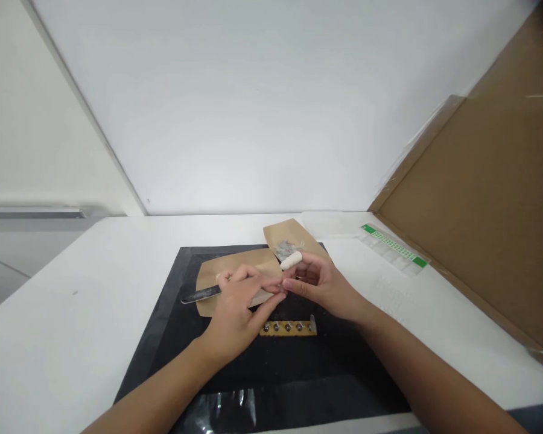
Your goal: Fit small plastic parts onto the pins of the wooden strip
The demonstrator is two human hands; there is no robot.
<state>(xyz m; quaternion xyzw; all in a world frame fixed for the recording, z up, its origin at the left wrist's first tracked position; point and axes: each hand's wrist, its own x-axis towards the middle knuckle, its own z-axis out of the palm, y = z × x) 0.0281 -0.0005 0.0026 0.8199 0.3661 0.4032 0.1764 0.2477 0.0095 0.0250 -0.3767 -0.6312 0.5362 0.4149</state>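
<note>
My left hand (238,304) is closed, with a dark nail file (201,295) tucked in it and sticking out to the left. Its thumb and fingertips press together against the fingertips of my right hand (319,284). My right hand is also pinched shut; whatever is between the fingertips is too small to make out. One right finger wears a white finger cover (291,261). Just below the hands lies a yellow strip (294,333) with several round metal studs. A clear, nail-shaped piece (312,323) stands at its right end.
Under the hands are a black mat (298,367) and a brown paper piece (208,274). Behind, a second brown paper (294,228) bears a pile of clear pieces (286,248). A green-and-clear packet (394,247) lies right, beside a cardboard panel (489,199).
</note>
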